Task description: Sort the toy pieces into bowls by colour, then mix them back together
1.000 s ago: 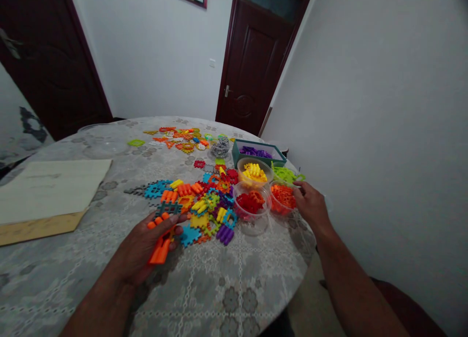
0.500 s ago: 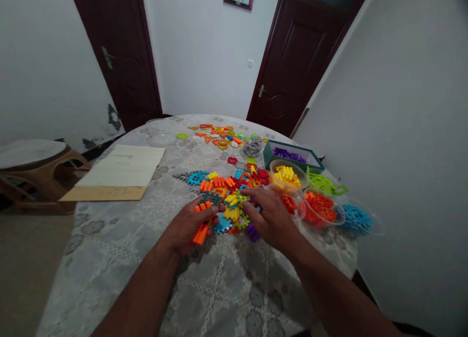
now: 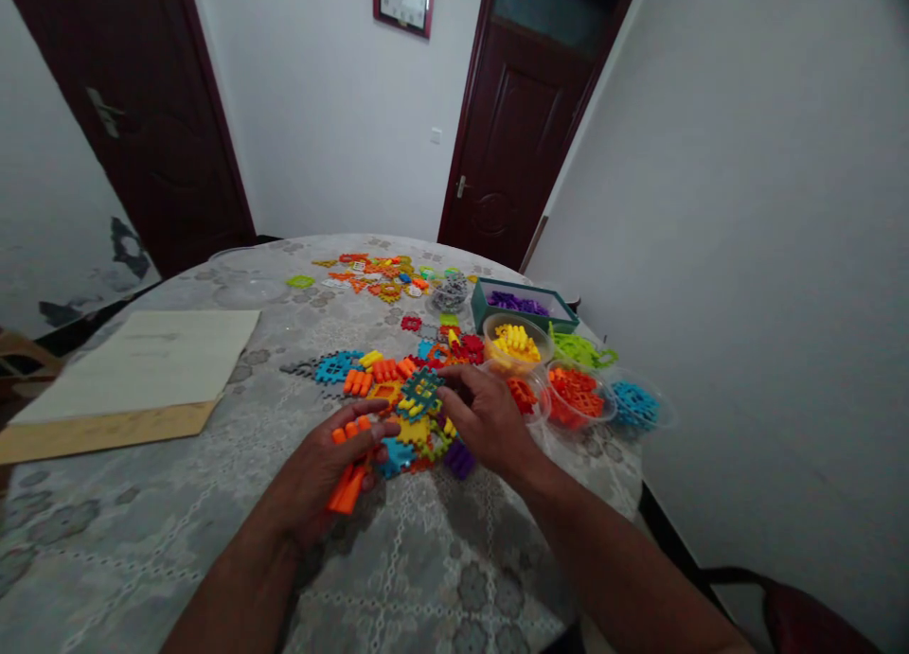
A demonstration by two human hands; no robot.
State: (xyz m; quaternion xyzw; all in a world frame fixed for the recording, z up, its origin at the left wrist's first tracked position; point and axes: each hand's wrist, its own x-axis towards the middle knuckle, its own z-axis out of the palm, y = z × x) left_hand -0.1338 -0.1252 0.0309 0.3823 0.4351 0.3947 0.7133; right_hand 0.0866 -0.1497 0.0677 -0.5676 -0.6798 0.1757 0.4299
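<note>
My left hand is closed around several orange toothed plastic building pieces, low over the near left side of the pile. Pinched between the thumb and fingers of my right hand is a dark green toothed building piece, with yellow showing through and below it. Beneath both hands lie mixed pieces: a blue gear-shaped one, a yellow one and purple ones. Orange pieces and a round blue piece rest just beyond my left hand.
Clear tubs hold yellow, red-orange and blue pieces at the right. Behind them stands a green box of purple pieces. More pieces lie at the back. Left is a paper folder on the patterned tablecloth.
The dark green piece has passed from my left hand to my right, which was at a yellow and green piece before. My left hand keeps the orange pieces. The view has turned right.
</note>
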